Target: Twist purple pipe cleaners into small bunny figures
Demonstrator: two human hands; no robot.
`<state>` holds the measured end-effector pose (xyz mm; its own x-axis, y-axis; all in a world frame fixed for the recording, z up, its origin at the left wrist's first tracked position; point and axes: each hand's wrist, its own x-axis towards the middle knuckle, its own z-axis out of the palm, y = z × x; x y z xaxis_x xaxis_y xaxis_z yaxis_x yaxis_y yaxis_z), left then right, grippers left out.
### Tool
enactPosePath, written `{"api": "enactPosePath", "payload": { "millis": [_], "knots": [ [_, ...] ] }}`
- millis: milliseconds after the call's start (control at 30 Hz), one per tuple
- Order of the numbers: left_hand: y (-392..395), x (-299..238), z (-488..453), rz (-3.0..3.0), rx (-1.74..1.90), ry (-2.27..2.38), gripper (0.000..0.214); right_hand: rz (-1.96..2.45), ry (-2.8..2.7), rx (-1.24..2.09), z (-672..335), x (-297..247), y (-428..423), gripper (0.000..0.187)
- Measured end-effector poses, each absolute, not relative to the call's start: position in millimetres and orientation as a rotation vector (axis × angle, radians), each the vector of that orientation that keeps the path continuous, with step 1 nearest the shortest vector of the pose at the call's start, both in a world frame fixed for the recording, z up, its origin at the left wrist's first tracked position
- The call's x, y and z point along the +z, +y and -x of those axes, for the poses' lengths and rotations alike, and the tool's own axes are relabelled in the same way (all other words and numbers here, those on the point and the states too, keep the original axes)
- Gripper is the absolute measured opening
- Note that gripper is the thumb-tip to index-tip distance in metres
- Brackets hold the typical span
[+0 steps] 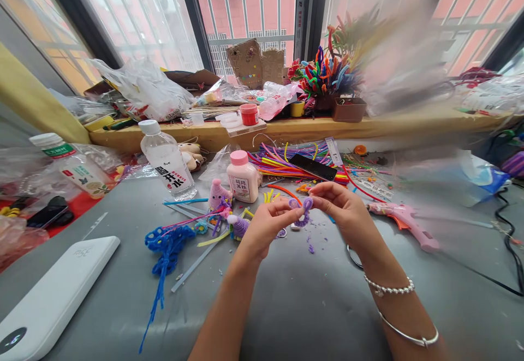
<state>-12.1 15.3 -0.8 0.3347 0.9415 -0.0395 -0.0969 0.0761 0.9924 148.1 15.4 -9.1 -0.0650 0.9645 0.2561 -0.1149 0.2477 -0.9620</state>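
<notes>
Above the grey table, both my hands pinch a small purple fuzzy pipe-cleaner piece (302, 215) bent into loops. My left hand (270, 222) grips its left side between thumb and fingers. On its other side, my right hand (338, 205) holds the upper right loop with the fingertips. Purple fluff scraps (311, 249) lie on the table just below. Left of my left hand sit a purple fuzzy figure (238, 227) and a pink one (220, 194). A pink glue gun (405, 222) rests right of my right hand, and scissors (354, 256) are partly hidden behind that wrist.
A pink-capped bottle (243, 178) and a clear water bottle (167, 162) stand behind. Bundled pipe cleaners (274, 164) lie under a black phone (313, 167). Blue woven strands (166, 249) and a white power bank (61, 295) are at left; a black cable (510, 241) runs at right.
</notes>
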Motion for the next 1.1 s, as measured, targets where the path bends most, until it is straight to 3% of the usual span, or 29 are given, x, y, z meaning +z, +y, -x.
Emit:
{"api": "enactPosePath", "payload": {
  "millis": [333, 533, 667, 833, 1000, 1100],
  "knots": [
    [13.8, -1.3, 10.0, -1.271, 0.943, 0.923, 0.022, 0.921, -1.256, 1.111, -146.7, -9.2, 15.9, 0.013],
    [11.1, -5.6, 9.2, -2.387, 1.478, 1.137, 0.011, 0.873, -1.354, 0.978, -147.9, -6.6, 14.5, 0.008],
    [7.3, -8.1, 8.9, -3.053, 1.75, 1.04, 0.023, 0.831, -1.391, 0.849, -149.3, -3.5, 12.7, 0.015],
    [2.6, -7.3, 10.3, -3.063, 1.894, 1.132, 0.023, 0.86, -1.373, 1.045, -149.9, -1.8, 9.6, 0.028],
    [6.6, -10.7, 9.5, -2.969, 1.864, 1.2, 0.03, 0.941, -1.377, 1.14, -143.8, 2.5, 5.4, 0.019],
    [14.3, -13.1, 8.8, -2.506, 1.838, 1.267, 0.041, 0.971, -1.355, 1.072, -142.7, 1.9, 6.4, 0.017]
  ]
}}
